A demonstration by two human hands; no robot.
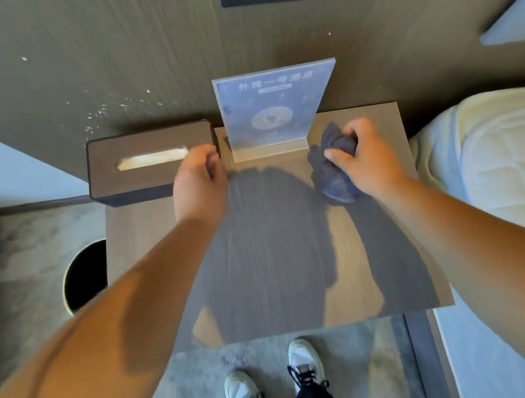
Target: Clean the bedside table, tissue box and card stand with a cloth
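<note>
Bedside table (265, 267) of grey-brown wood stands between a bed (509, 164) and a round bin (88, 276). At its back left sits the brown tissue box (144, 164), with the acrylic card stand (271, 114) upright just beside it. The right hand (363, 156) grips a bunched blue cloth (334, 169) against the tabletop beside the stand. The left hand (198, 185), fingers curled, is at the box's right end; whether it grips the box cannot be told.

Scene is lit brightly from behind/above; a hard shadow of head and arms is thrown across the worktop (276, 248). Soft motion blur is seen on the card stand (274, 110) print. Wide-angle bending is noticed at edges; bed (508, 157) is slightly overexposed.
</note>
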